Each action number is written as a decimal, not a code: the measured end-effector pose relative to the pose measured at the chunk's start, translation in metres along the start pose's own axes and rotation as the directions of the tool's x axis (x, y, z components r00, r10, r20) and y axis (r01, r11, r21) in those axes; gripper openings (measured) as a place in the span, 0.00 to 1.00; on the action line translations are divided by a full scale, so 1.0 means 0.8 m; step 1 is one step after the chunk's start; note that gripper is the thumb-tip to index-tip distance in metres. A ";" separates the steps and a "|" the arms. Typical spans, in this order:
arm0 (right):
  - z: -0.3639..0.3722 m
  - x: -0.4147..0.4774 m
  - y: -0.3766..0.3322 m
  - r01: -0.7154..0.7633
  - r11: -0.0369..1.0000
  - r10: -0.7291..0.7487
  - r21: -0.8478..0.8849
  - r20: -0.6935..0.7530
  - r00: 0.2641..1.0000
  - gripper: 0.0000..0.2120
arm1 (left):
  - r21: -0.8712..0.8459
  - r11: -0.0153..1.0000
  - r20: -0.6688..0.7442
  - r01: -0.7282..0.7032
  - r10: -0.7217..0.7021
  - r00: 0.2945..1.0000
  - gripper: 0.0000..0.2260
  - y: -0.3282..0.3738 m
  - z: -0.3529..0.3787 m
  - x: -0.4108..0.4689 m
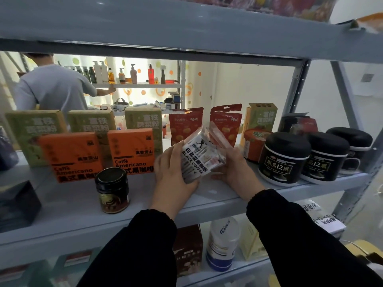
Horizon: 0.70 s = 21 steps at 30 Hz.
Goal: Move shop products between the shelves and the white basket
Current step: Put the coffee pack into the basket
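Note:
A clear bag of black coffee sticks (pixel 202 156) stands tilted on the grey middle shelf (pixel 68 204), between my two hands. My left hand (pixel 173 170) grips its left side, thumb on the front. My right hand (pixel 235 168) holds its right side and bottom from behind. Both arms wear black sleeves. The white basket is out of view.
Two orange Caffè Americano boxes (pixel 132 150), green boxes (pixel 33 129) and a dark jar (pixel 113 190) stand to the left. Red pouches (pixel 185 125) behind, black tubs (pixel 285 158) to the right. A white bottle (pixel 222 243) sits on the lower shelf. A person (pixel 51 88) stands beyond the shelf.

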State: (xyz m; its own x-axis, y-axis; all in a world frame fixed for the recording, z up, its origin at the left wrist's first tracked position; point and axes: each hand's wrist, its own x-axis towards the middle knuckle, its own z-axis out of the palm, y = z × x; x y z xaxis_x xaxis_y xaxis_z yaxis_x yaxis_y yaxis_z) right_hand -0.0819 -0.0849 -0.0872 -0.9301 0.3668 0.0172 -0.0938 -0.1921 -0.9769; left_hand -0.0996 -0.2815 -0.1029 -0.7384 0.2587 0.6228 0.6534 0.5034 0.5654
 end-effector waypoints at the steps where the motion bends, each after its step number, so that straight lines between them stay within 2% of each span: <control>1: -0.001 0.001 0.000 -0.010 1.000 0.011 0.014 -0.027 1.000 0.23 | 0.002 1.000 0.007 -0.001 0.001 1.000 0.46 0.001 0.000 0.000; 5: -0.004 -0.003 0.004 0.012 0.997 -0.014 0.076 0.027 1.000 0.37 | -0.010 1.000 0.034 0.019 -0.019 0.999 0.44 0.001 -0.002 0.001; 11: -0.012 -0.018 0.016 0.111 0.992 -0.100 -0.068 0.144 0.985 0.26 | -0.183 0.981 0.087 0.067 -0.052 0.995 0.35 0.002 -0.005 0.004; 15: -0.010 -0.020 0.012 0.120 0.990 -0.109 -0.072 0.136 0.985 0.17 | -0.281 0.949 0.116 0.141 -0.112 0.987 0.26 0.004 -0.007 0.004; 16: -0.010 -0.021 0.010 0.118 0.988 -0.105 -0.096 0.126 0.986 0.17 | -0.299 0.940 0.133 0.164 -0.129 0.983 0.24 0.005 -0.008 0.003; 19: -0.009 -0.022 0.009 0.123 0.979 -0.102 -0.164 0.132 0.986 0.27 | -0.323 0.921 0.163 0.217 -0.172 0.972 0.21 0.002 -0.006 0.004; 21: -0.011 -0.018 0.011 0.145 0.972 -0.119 -0.184 0.144 0.982 0.28 | -0.342 0.908 0.180 0.243 -0.191 0.965 0.20 -0.002 -0.004 0.004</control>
State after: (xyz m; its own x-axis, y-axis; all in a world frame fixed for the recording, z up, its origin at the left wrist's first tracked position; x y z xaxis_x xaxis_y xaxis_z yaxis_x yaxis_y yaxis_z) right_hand -0.0661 -0.0842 -0.0980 -0.9538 0.2517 0.1642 -0.1609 0.0337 -0.9864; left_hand -0.1027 -0.2842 -0.1002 -0.8672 0.3022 0.3958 0.4706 0.2376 0.8497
